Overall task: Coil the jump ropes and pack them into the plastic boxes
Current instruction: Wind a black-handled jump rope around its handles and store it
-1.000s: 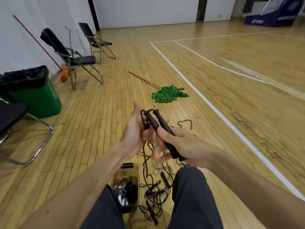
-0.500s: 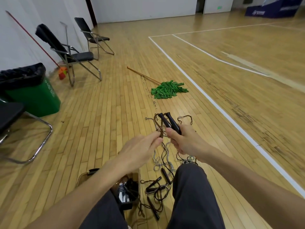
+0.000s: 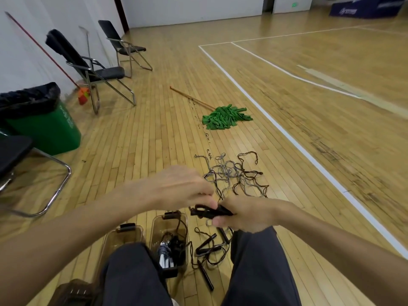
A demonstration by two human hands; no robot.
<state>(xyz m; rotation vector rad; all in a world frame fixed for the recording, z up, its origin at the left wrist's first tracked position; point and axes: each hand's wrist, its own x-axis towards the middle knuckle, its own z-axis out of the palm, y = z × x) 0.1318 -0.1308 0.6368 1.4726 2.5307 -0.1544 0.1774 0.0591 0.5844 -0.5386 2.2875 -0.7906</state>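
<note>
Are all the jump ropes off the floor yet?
No, a tangle of grey and dark ropes lies loose on the wooden floor.

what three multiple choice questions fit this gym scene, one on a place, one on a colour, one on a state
1. Where does the mop lie?
A. on the floor beyond the loose ropes
B. across a chair seat
C. inside a plastic box

2. What colour is the mop's head?
A. red
B. green
C. white

3. What is the right hand doing?
A. hanging open
B. gripping the black handles
C. resting flat on a knee

Key:
1 A, it lies flat on the floor, farther off than the tangle.
2 B, its strips are plainly green.
3 B, its fingers curl round the handles.
</note>
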